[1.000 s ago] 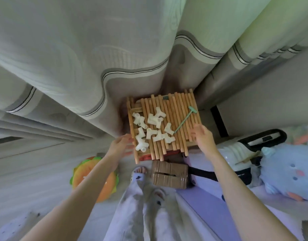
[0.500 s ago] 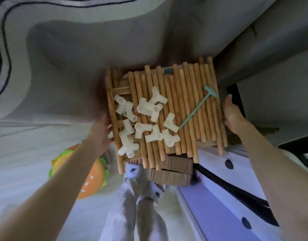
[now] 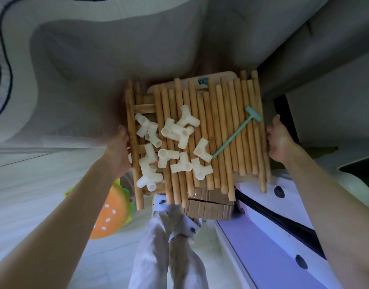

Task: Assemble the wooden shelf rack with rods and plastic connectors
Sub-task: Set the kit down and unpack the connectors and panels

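A flat stack of light-brown wooden rods (image 3: 225, 134) lies across a pale wooden board (image 3: 221, 77), long axes running away from me; cream plastic three-way connectors (image 3: 175, 151) are heaped loose on its left half and a small teal plastic mallet (image 3: 234, 134) rests slantwise on the right. The load sits straight ahead, between my hands — my left hand (image 3: 118, 152) pressed against the left edge, my right hand (image 3: 280, 140) against the right, each closed on the stack's side as far as the view shows. Both are about equally near. I judge assembly not begun: the load must stay level, or the connectors roll. Below lie a corrugated cardboard box (image 3: 208, 207) and an orange burger-shaped cushion (image 3: 109, 215) on the floor.
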A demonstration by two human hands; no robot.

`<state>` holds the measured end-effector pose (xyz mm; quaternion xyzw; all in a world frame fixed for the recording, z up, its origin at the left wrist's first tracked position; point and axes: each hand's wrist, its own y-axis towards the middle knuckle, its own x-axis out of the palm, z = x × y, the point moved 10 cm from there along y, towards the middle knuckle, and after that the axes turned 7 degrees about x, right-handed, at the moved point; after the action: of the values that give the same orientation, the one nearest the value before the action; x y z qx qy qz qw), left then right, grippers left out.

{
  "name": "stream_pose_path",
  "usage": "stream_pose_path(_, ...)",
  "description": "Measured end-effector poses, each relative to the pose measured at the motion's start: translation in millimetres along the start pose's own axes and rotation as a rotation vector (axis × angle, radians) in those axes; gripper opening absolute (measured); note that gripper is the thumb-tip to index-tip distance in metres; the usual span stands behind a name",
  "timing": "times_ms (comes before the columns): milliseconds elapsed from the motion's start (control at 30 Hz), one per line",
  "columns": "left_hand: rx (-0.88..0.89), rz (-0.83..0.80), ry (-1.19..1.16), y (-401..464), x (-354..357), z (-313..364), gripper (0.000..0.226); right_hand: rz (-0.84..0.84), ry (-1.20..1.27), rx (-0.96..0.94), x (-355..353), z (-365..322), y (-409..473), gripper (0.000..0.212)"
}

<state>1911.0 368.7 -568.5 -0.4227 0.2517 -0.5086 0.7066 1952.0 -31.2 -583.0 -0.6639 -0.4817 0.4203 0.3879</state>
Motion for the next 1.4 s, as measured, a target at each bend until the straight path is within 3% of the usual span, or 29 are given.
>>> stream_pose_path(267, -0.003, -0.020, 0.125, -48, -17, -7, 0.040, -0.013, 0.126, 0.042, -8, 46, -51, 0.067)
stream_pose_path(567, -0.043, -0.033, 0.236, -133, -76, 4, 0.048, 0.016, 0.269, 0.060, 2, 123, -162, 0.065)
stream_pose_path(900, 0.110, -0.100, 0.390, -221, -149, 12, 0.039, 0.017, 0.453, 0.054, 29, 257, -272, 0.058)
stream_pose_path(1133, 0.120, -0.187, 0.454, -283, -180, -18, 0.041, 0.065, 0.592, 0.003, 33, 358, -347, 0.056)
stream_pose_path(1400, 0.091, -0.303, 0.731, -316, -175, -49, 0.045, 0.190, 0.850, 0.091, 44, 479, -419, 0.056)
